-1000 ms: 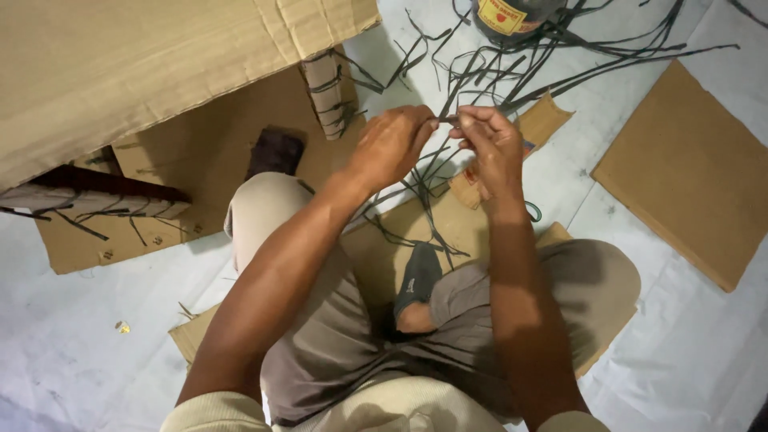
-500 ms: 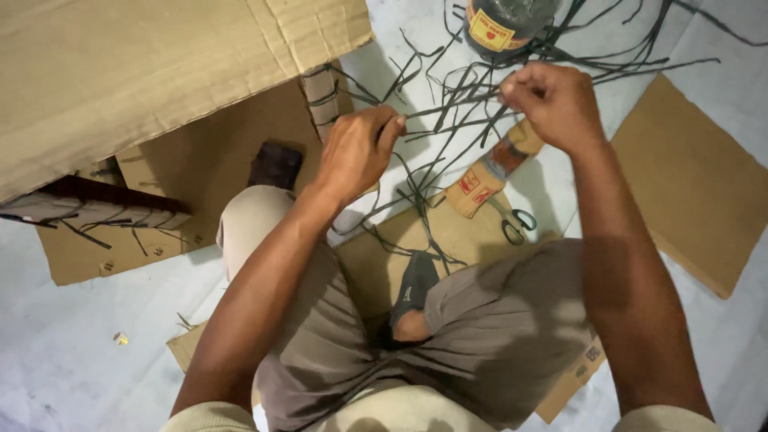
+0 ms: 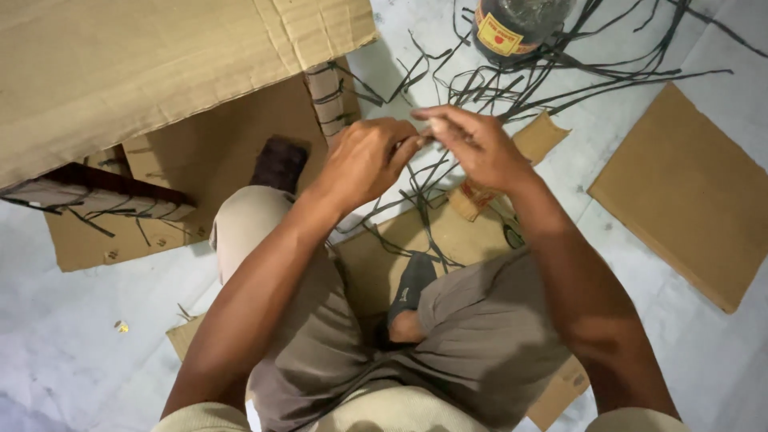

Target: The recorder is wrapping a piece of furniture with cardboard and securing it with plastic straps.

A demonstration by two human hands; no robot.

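Note:
My left hand and my right hand meet fingertip to fingertip above my lap, both pinching one thin dark strip. The strip's loose ends trail down toward a heap of dark strips spread over the white floor sheet. I sit cross-legged in grey trousers, with a dark slipper on the tucked foot. Under my hands lies a flat cardboard piece.
A large cardboard box leans over the upper left, with a strip-wrapped cardboard roll beside it. A dark bottle with a yellow label stands at the top. A square cardboard sheet lies right. Scissor handles peek out by my knee.
My right hand, stretched out toward the bottle half a second ago, has come back to my left hand. Both hands now meet again on the strip.

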